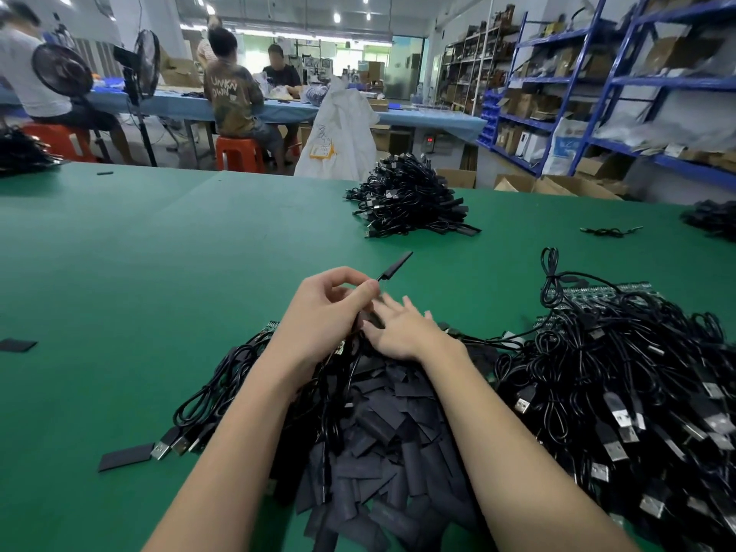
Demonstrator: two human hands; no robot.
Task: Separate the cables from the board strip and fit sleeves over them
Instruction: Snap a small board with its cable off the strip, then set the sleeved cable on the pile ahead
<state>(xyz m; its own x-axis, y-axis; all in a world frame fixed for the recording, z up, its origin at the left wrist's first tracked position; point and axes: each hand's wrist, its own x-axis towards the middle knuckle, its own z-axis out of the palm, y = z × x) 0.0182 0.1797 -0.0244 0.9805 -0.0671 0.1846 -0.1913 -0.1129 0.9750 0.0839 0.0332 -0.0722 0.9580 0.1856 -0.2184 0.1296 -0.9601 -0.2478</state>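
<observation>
The left hand (330, 308) is pinching one cable end between thumb and fingers, and a sleeve (395, 265) is sitting on it, sticking out beyond the fingertips; I judge the hand is lifting it so, off the surface (159, 272), to keep the end steady for the fitting. The right hand (402, 332) is lying just beside the left one with straight, spread fingers, grasping nothing; it seems to be reaching toward the cable, though the contact is hidden. Below both wrists a heap of loose sleeves (382, 444) is lying within easy reach, too many to count. To the right of the right hand, unsorted cables (621, 384) are piling over green board strips (597, 290); at least two strips are showing. Far beyond the hands one finished pile (410, 201) is resting.
</observation>
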